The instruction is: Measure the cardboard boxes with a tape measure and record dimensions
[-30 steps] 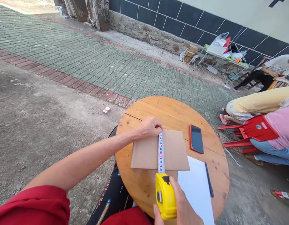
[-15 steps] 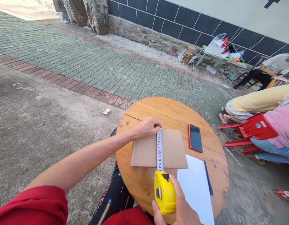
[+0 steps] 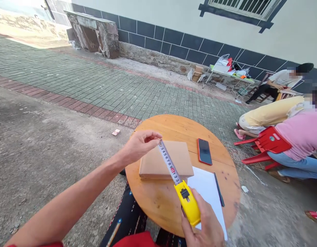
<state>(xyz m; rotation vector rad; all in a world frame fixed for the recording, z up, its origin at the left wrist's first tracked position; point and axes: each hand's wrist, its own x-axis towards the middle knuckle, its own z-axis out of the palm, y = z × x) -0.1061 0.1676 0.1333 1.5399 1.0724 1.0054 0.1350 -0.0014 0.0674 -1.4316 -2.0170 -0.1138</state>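
My left hand (image 3: pixel 143 144) pinches the free end of the metal blade of a tape measure (image 3: pixel 188 202). The yellow case sits in my right hand (image 3: pixel 206 223), fingers wrapped round it. Between the hands the white blade (image 3: pixel 169 162) slants over a brown cardboard box (image 3: pixel 181 156), its numbers facing up; whether it touches the box I cannot tell. The box lies flat on a round wooden table (image 3: pixel 171 120). Beside it, partly behind my right hand, is a sheet of white paper (image 3: pixel 203 178) with a dark pen (image 3: pixel 219 189) along its right edge.
A phone with a red edge (image 3: pixel 205 151) lies right of the box. To the right, a person in pink sits on a red plastic chair (image 3: pixel 272 140), near another in yellow trousers. A cluttered folding table (image 3: pixel 220 69) stands by the wall, with a seated person beside it.
The blade, which ran straight across the box, now slants from upper left to lower right. My left hand has shifted left with its end, and the case has turned and tilted. The view has shifted too.
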